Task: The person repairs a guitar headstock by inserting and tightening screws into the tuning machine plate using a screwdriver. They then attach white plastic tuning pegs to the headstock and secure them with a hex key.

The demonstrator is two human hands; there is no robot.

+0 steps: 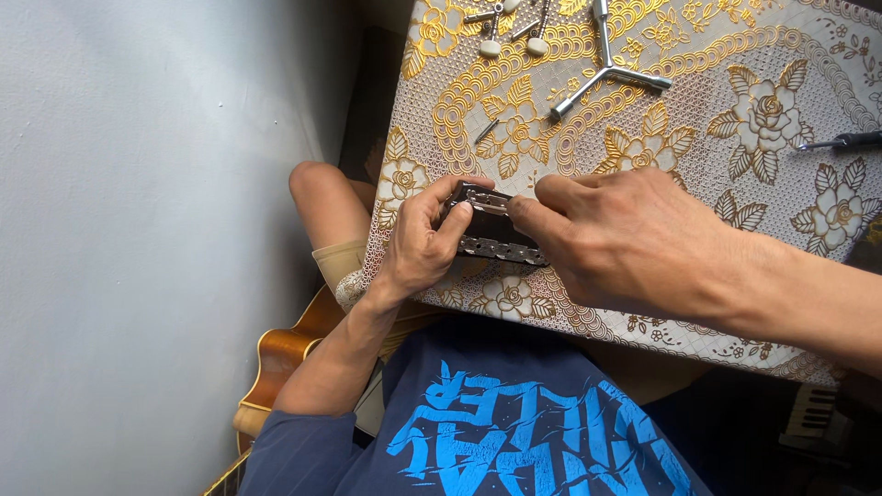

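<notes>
Both hands grip a small dark metal-edged part at the near edge of the patterned table, left hand grasping its end, right hand pinching the other, seemingly fitting something, which calls for steady fingers.

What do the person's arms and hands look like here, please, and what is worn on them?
Both hands, the left hand and the right hand, are bare: no gloves, rings or watch show. The left arm has a dark blue sleeve pushed up toward the elbow, leaving the forearm bare. The right forearm is bare too; its sleeve is out of view.
</notes>
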